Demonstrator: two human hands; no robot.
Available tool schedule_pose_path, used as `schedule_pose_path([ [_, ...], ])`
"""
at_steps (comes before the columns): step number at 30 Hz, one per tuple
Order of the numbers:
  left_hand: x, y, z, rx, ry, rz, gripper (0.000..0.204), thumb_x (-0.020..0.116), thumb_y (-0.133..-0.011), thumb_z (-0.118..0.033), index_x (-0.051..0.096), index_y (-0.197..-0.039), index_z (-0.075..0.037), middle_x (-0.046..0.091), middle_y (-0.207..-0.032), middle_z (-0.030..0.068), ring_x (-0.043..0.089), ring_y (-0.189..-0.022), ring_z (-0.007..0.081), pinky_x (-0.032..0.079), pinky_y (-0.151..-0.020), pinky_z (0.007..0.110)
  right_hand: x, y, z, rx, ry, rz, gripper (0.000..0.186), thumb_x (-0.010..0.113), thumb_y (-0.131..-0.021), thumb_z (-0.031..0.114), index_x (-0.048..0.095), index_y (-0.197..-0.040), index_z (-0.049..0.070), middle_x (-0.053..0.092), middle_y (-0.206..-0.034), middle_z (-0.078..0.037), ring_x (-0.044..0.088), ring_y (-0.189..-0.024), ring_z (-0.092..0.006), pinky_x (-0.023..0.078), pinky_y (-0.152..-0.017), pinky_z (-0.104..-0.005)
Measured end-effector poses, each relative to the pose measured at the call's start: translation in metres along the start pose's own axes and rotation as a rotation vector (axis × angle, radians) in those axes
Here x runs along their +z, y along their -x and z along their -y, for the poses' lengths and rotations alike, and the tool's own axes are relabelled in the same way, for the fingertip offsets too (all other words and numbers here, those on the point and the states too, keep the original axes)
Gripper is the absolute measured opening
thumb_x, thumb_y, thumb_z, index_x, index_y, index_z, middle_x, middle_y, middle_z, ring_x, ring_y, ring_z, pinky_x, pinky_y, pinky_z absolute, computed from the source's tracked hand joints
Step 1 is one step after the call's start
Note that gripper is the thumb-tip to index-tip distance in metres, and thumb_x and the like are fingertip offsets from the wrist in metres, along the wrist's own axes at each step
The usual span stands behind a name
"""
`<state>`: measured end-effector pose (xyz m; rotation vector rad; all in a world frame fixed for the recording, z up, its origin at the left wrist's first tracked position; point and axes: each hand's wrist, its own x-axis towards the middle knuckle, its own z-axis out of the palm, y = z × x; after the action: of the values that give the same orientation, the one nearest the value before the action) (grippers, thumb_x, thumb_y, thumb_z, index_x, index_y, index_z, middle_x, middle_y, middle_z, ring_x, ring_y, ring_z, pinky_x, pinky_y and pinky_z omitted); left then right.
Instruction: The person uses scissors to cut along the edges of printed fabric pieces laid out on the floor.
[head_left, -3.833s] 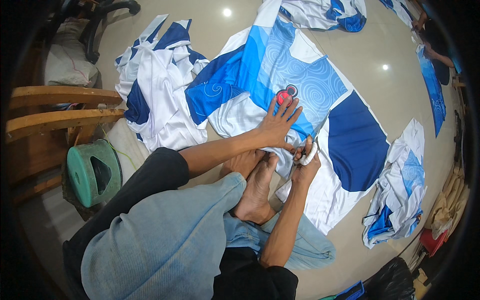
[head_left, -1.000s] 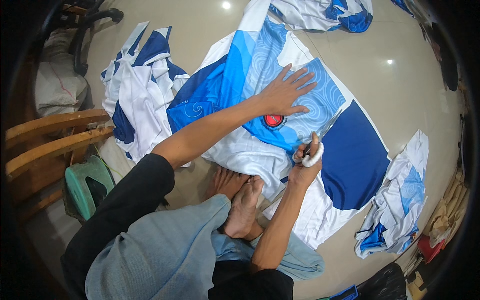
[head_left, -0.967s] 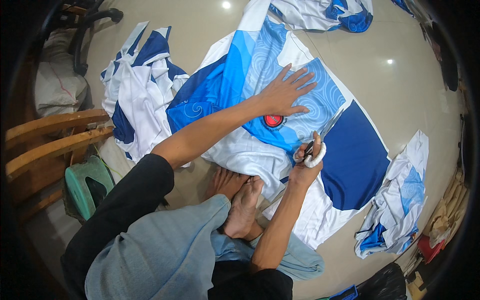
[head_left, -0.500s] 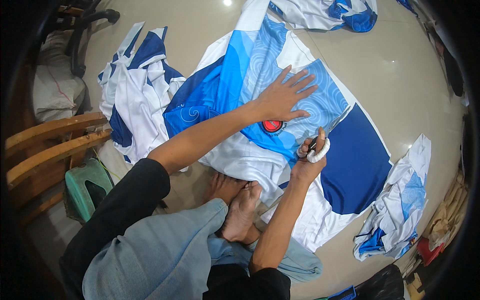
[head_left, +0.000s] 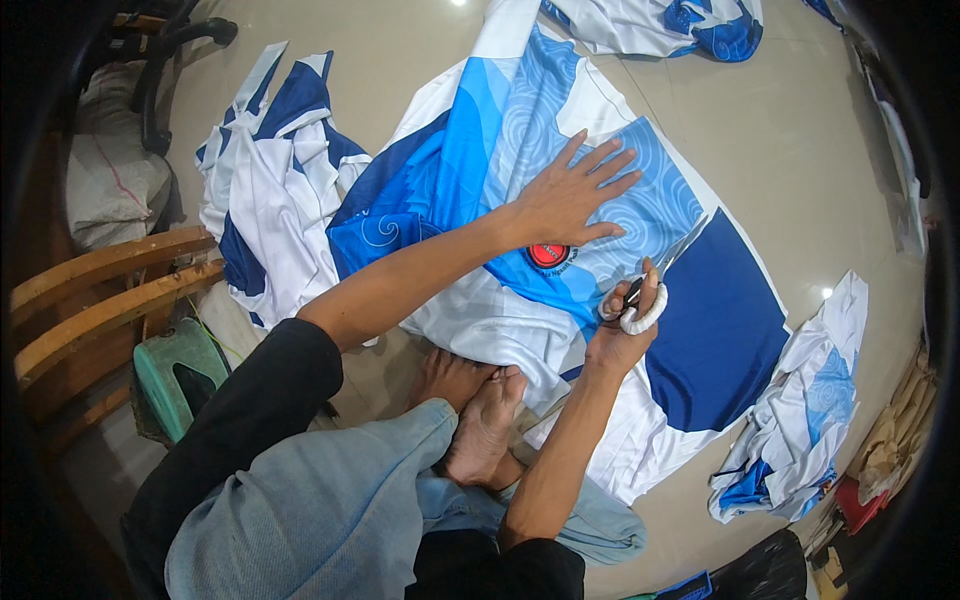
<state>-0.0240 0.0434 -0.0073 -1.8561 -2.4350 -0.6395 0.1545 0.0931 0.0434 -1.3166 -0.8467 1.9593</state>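
The left hand (head_left: 570,195) lies splayed, unclenched, on swirl-printed blue fabric (head_left: 662,180). The right hand (head_left: 620,345) grasps white-wrapped scissors (head_left: 645,321) by the fabric's right edge.

The cloth (head_left: 525,110) is smooth, thin fabric with a faint sheen. The scissors (head_left: 655,312) have a handle bound in soft-looking, matt white wrapping. The floor (head_left: 745,120) is hard, glossy tile, reflecting light. Along its left edge, the stool (head_left: 160,375) is scuffed plastic, the rails (head_left: 120,305) worn wood, the sack (head_left: 115,180) rough and wrinkled. At its lower edge, the bag (head_left: 765,572) is shiny, creased plastic. The jeans (head_left: 305,490) are matt denim.
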Motion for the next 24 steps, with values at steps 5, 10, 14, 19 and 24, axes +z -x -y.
schedule_pose_path([
  [5,0.000,0.000,0.000,-0.004,-0.003,0.013,0.080,0.046,-0.093,-0.067,0.035,-0.153,-0.016,0.027,-0.161,0.0093,0.022,-0.149,0.0318,0.017,-0.119,0.062,0.001,0.001,-0.002,-0.004,0.054,-0.010,0.037,0.065,-0.098,0.028,0.064,-0.124,0.001,0.052,-0.072,-0.001,0.047,-0.056,-0.0059,0.035,-0.048,-0.0180],
  [10,-0.001,0.002,0.000,-0.009,0.012,0.001,0.079,0.046,-0.093,-0.067,0.035,-0.152,-0.016,0.027,-0.161,0.0090,0.022,-0.149,0.0313,0.017,-0.119,0.061,0.002,0.004,-0.002,-0.008,0.045,-0.012,0.037,0.066,-0.096,0.028,0.065,-0.123,0.001,0.053,-0.073,-0.001,0.047,-0.056,-0.0064,0.035,-0.048,-0.0182],
  [14,-0.001,0.002,-0.002,-0.015,0.005,0.010,0.079,0.046,-0.093,-0.067,0.035,-0.153,-0.016,0.027,-0.161,0.0086,0.022,-0.149,0.0308,0.017,-0.119,0.061,0.002,0.001,0.003,-0.028,0.020,0.023,0.038,0.068,-0.095,0.027,0.065,-0.122,0.001,0.053,-0.073,-0.002,0.048,-0.057,-0.0070,0.035,-0.049,-0.0190],
  [19,-0.002,0.002,-0.002,-0.019,0.007,0.013,0.079,0.046,-0.093,-0.067,0.035,-0.153,-0.017,0.026,-0.162,0.0083,0.021,-0.150,0.0305,0.016,-0.119,0.061,0.005,-0.008,0.007,-0.035,-0.001,0.013,0.035,0.069,-0.094,0.027,0.066,-0.117,0.001,0.055,-0.073,-0.002,0.049,-0.057,-0.0070,0.036,-0.050,-0.0195],
  [24,-0.001,0.002,-0.002,-0.021,0.000,0.017,0.079,0.046,-0.093,-0.067,0.035,-0.153,-0.017,0.026,-0.162,0.0082,0.021,-0.150,0.0304,0.016,-0.119,0.061,0.010,-0.011,0.007,-0.023,0.053,-0.010,0.032,0.072,-0.092,0.027,0.067,-0.111,0.001,0.056,-0.072,-0.002,0.050,-0.057,-0.0061,0.037,-0.049,-0.0187],
])
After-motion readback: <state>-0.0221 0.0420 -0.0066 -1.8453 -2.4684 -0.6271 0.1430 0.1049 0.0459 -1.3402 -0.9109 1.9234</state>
